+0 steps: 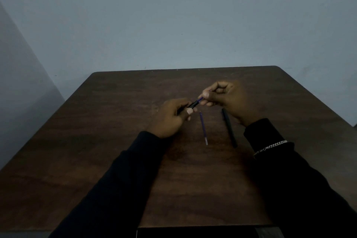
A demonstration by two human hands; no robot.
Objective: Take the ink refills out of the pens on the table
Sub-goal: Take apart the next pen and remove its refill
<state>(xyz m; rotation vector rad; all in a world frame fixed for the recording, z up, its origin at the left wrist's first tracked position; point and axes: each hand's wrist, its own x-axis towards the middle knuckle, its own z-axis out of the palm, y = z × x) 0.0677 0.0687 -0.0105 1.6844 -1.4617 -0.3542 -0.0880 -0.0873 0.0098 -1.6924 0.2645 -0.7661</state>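
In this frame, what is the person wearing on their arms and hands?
Both arms are in long black sleeves reaching the wrists. The left hand and right hand are bare, no gloves. A silver chain bracelet lies over the right sleeve near the wrist.

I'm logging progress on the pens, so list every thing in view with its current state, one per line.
Left hand: closed around the black pen barrel.
Right hand: pinching the purple refill.
Held pen barrel: lifted off the table, refill partly out.
Held refill: part exposed between the hands.
Loose refill: lying free on the table.
Second black pen body: lying on the table, contents not visible.
Table: dark wood, bearing the loose parts.
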